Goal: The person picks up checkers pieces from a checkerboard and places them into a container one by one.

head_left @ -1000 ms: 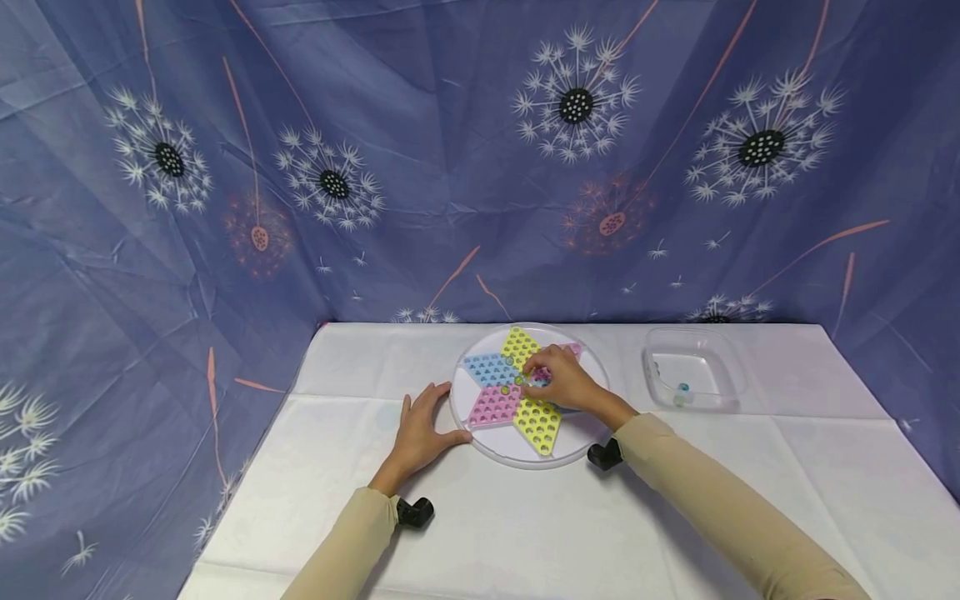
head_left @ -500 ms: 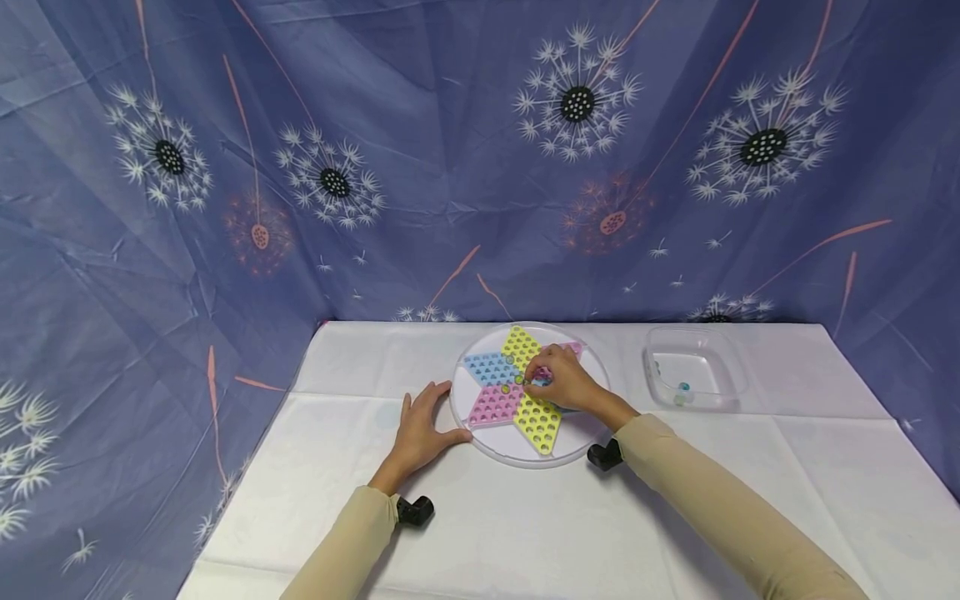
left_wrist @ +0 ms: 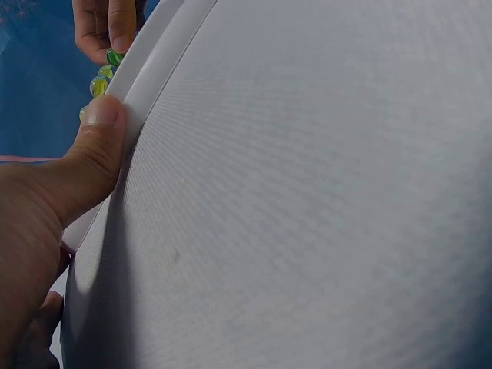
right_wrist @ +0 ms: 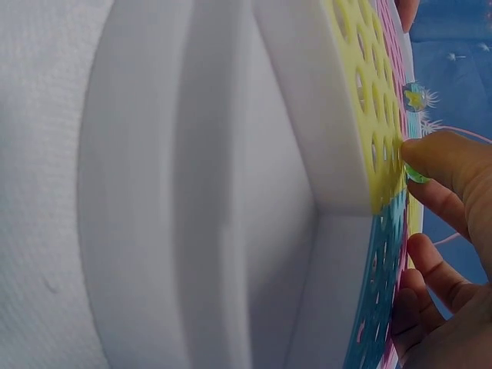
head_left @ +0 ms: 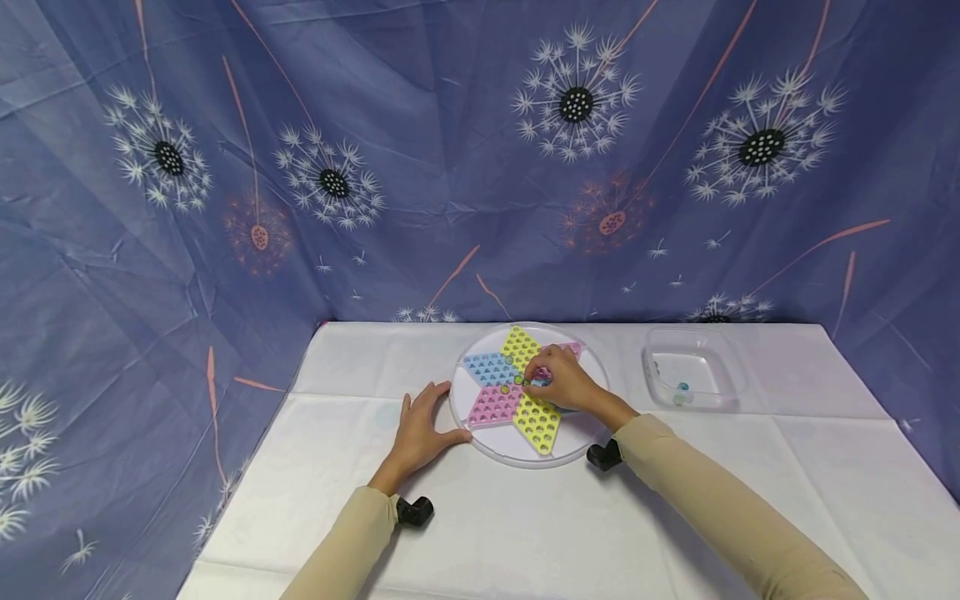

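Observation:
A round white Chinese checkers board (head_left: pixel 501 455) carries a star of yellow, blue and pink points with rows of holes. My right hand (head_left: pixel 564 383) is over the middle of the star. Between its thumb and index finger it pinches a green glass marble (right_wrist: pixel 416 175), low against the board's holes. Several marbles sit near the board's centre, among them a yellow-green marble (head_left: pixel 505 390) and a pale marble (head_left: pixel 509 360). At the board's left rim, my left hand (head_left: pixel 417 433) spreads its fingers, with the thumb (left_wrist: pixel 100 127) touching the edge.
To the right of the board stands a clear plastic container (head_left: pixel 708 403) with a few marbles (head_left: pixel 682 387) inside. A white cloth (head_left: pixel 510 533) covers the table. Behind it hangs a blue curtain (head_left: pixel 450 167) with dandelion prints, close to the board's far edge.
The right hand's fingertips have shifted very slightly over the middle of the board. The left hand stays at the rim, and the board and container have not moved.

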`<state>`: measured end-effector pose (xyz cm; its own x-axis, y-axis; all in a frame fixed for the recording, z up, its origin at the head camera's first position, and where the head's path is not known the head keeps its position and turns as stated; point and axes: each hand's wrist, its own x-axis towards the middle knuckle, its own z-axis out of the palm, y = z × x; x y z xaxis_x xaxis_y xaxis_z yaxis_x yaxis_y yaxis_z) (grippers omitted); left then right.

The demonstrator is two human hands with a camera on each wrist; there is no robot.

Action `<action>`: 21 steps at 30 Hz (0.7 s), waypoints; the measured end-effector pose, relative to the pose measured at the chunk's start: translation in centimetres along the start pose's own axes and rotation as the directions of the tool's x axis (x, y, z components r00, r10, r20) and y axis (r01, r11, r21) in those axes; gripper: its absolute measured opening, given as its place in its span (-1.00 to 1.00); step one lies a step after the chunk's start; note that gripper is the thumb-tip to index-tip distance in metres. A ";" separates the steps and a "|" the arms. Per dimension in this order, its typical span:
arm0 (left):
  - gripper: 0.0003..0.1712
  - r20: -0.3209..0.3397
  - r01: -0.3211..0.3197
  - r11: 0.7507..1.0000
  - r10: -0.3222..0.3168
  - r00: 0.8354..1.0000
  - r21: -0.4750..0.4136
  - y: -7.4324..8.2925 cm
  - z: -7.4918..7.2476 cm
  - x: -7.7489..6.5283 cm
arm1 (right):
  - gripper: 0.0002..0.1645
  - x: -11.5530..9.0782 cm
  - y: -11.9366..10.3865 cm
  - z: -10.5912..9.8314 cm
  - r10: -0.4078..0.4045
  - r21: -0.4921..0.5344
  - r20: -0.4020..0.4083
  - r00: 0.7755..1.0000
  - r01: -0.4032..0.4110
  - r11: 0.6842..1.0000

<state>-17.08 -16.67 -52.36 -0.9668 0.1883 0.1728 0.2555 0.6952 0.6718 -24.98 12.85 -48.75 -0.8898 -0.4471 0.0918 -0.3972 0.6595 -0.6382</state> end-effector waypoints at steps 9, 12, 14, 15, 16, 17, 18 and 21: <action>0.11 0.011 0.005 1.000 -0.005 1.000 0.011 -0.1 0.1 0.0 | -0.89 0.1 0.0 -0.1 -0.032 0.010 0.002 0.999 0.032 0.999; 0.11 0.016 0.014 1.000 -0.014 1.000 0.010 -0.1 0.2 0.0 | -0.89 0.1 -0.3 -0.5 -0.045 0.011 0.020 0.999 0.045 0.999; 0.10 0.013 0.011 1.000 -0.011 1.000 0.001 -0.1 0.2 -0.1 | -0.88 0.1 -0.5 -0.8 -0.057 0.001 0.035 0.998 0.057 0.998; 0.10 0.012 0.009 1.000 -0.009 1.000 0.000 -0.1 0.2 -0.1 | -0.88 0.1 -0.6 -0.9 -0.065 -0.007 0.044 0.997 0.065 0.998; 0.10 0.010 0.007 1.000 -0.007 1.000 -0.003 -0.1 0.2 -0.1 | -0.87 0.1 -0.7 -1.1 -0.072 -0.014 0.051 0.996 0.073 0.997; 0.10 0.011 0.006 1.000 -0.006 1.000 -0.004 0.0 0.1 -0.1 | -0.86 0.2 -0.8 -1.3 -0.079 -0.015 0.059 0.995 0.080 0.997; 0.10 0.008 0.003 1.000 -0.003 1.000 -0.005 0.0 0.1 -0.1 | -0.85 0.2 -0.8 -1.4 -0.088 -0.016 0.062 0.994 0.089 0.996; 0.10 0.002 -0.007 1.000 0.007 1.000 0.000 -0.1 0.2 -0.1 | -0.83 0.3 -0.8 -1.9 -0.108 0.001 0.059 0.992 0.108 0.994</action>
<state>-16.98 -16.62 -52.57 -0.9649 0.1945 0.1762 0.2623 0.6942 0.6703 -25.33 13.29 -46.76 -0.8269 -0.5505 0.1151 -0.4909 0.6066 -0.6254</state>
